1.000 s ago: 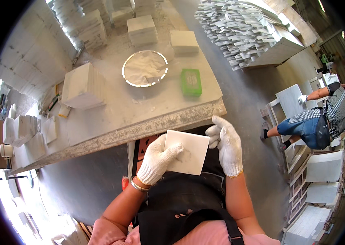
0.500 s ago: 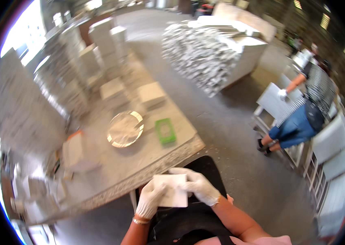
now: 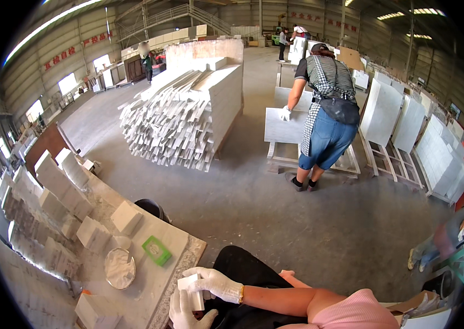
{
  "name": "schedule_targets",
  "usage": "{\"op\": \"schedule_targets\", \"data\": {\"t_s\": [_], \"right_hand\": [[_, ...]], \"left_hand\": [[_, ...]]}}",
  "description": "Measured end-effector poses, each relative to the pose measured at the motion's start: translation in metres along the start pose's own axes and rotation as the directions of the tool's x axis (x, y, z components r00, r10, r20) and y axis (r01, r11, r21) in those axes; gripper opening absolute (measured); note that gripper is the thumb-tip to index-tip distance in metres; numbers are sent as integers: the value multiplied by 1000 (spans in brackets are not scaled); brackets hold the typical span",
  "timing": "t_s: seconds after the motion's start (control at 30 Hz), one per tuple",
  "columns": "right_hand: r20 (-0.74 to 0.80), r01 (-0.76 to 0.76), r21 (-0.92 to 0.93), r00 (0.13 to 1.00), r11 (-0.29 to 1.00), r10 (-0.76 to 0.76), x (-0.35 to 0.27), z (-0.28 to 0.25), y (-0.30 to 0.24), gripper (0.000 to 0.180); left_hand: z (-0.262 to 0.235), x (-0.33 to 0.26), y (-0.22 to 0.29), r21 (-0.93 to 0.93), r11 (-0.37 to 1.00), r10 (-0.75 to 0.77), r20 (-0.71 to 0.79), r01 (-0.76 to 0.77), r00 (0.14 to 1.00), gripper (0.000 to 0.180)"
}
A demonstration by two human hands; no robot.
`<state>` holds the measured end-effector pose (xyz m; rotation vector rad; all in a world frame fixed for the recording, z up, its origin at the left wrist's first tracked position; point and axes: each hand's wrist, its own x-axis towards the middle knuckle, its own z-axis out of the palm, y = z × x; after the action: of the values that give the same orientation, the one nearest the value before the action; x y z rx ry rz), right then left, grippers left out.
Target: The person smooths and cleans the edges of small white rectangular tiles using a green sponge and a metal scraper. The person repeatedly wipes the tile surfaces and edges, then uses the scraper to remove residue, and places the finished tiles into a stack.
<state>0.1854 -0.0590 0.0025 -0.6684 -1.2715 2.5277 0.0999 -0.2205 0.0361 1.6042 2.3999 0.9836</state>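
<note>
Both my hands wear white knit gloves and hold one small white stone tile (image 3: 190, 290) just off the table's front edge. My left hand (image 3: 184, 313) grips its near end, fingers wrapped over it. From the right, my right hand (image 3: 216, 283) closes on the tile's far end. The tile is tilted, and the gloves partly cover it. On the table beyond lie a green rectangular box (image 3: 157, 250) and a round bowl (image 3: 120, 270) with pale powder or paste in it.
Pale stone blocks (image 3: 126, 217) and stacked tiles (image 3: 51, 247) crowd the stone-topped table (image 3: 152, 282). A black bucket (image 3: 151, 208) stands behind it. Past a large pile of stone strips (image 3: 174, 120), a person (image 3: 328, 104) in a checked apron handles a slab (image 3: 286, 125). Slabs lean on racks (image 3: 388, 112) at right.
My view has swung up and to the right, so the table sits lower left. The tile now shows more edge-on between my hands, which still hold it.
</note>
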Motion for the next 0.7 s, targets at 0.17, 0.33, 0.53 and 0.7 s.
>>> {"op": "schedule_targets", "data": {"t_s": [0.17,0.33,0.53,0.7], "right_hand": [[55,24,-76,998,997,-20,-2,3,9,58],[199,79,-119,979,990,-54,-26,-13,-21,63],[-269,428,-469,764,773,-586,-124,-101,-179,66],[-357,736,-638,-23,226,-934,-251,-116,-291,72]], "left_hand": [[22,14,-15,-74,991,98,-116,-107,988,35],[23,-1,0,-416,908,-101,-121,42,987,32],[5,0,4,-705,626,-458,15,334,889,30],[-9,17,-9,-806,533,-511,-65,257,857,20]]}}
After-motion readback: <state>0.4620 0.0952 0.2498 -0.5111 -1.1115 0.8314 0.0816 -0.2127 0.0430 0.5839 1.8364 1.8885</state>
